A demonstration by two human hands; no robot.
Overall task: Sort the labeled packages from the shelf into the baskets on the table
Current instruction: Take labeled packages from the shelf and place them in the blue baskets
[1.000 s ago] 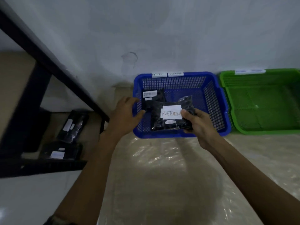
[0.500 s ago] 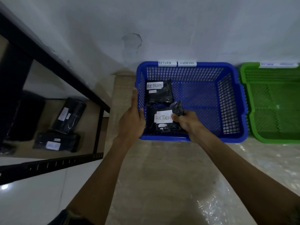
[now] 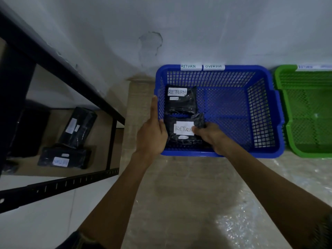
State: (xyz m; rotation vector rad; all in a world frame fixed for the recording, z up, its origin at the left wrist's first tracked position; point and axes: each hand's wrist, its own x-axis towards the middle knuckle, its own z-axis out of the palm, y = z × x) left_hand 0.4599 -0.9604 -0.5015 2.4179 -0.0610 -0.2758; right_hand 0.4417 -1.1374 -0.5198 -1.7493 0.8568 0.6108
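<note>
A blue mesh basket (image 3: 265, 112) tagged RETURN and OVERDUE stands on the table against the wall. Inside its left half lie two black packages with white RETURN labels, one at the back (image 3: 181, 103) and one at the front (image 3: 181, 135). My right hand (image 3: 210, 137) reaches over the front rim and pinches the right edge of the front package, which lies on the basket floor. My left hand (image 3: 152, 132) rests against the basket's left wall with straight fingers, its thumb over the rim.
A green basket (image 3: 291, 114) with a white tag stands right of the blue one. At the left, a black metal shelf (image 3: 71, 182) holds two more labeled black packages, an upper package (image 3: 77, 126) and a lower package (image 3: 62, 159). Clear plastic covers the table.
My right hand carried the package down from above the front rim onto the basket floor. My left hand moved onto the basket's left wall.
</note>
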